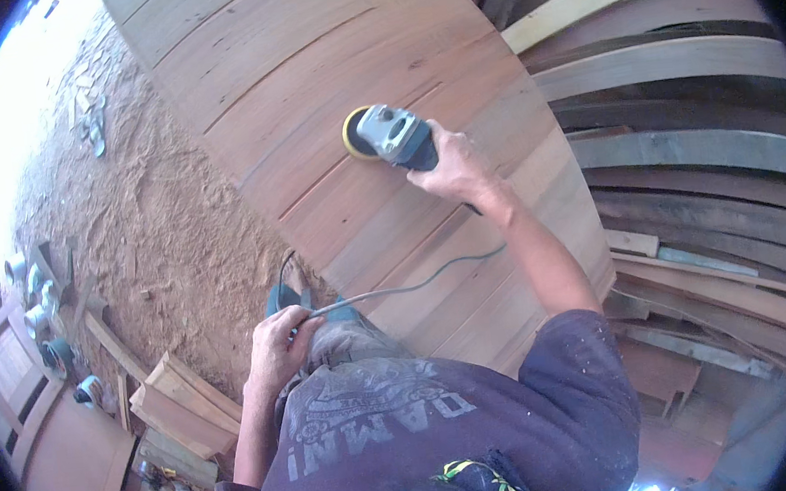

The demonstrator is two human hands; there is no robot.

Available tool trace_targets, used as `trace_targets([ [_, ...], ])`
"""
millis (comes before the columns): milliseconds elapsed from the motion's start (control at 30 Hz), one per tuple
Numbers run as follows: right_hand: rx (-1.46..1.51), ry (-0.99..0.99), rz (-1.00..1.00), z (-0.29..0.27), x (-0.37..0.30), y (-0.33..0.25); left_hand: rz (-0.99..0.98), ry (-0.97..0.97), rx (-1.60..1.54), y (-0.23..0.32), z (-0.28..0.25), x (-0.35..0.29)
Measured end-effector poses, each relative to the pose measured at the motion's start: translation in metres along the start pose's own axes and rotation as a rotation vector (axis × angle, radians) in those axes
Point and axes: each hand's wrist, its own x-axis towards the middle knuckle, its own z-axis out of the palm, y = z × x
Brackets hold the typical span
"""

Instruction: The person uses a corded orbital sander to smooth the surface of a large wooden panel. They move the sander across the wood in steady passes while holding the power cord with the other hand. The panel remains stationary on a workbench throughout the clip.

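My right hand (pixel 459 169) is wrapped round the body of an angle grinder (pixel 399 135) with a grey head and a round yellow-edged disc (pixel 357 134). The disc sits over a large reddish wooden panel (pixel 330 55) with grooves between its boards; whether it touches the wood I cannot tell. Lower down on the left, my left hand (pixel 282 341) is closed on the grey-green power cord (pixel 397 290). That cord runs from the hand across the panel and passes under my right forearm.
Long planks (pixel 676 66) are stacked along the right side. Sawdust covers the ground (pixel 165 209) left of the panel. Loose boards (pixel 183 404), a framed wooden door panel (pixel 66 461) and several small tools and rolls (pixel 39 318) lie at the lower left.
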Motion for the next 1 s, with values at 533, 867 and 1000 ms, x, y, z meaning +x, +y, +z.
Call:
trace_targets([
  [533, 0.219, 0.235, 0.162, -0.122, 0.104, 0.231, 0.148, -0.159, 0.157, 0.062, 0.043, 0.067],
  [867, 0.506, 0.224, 0.172, -0.091, 0.037, 0.183, 0.049, -0.032, 0.155, 0.041, 0.026, -0.003],
  [1000, 0.371, 0.097, 0.069, -0.037, -0.009, 0.096, -0.025, 0.077, 0.12, 0.007, 0.009, -0.044],
])
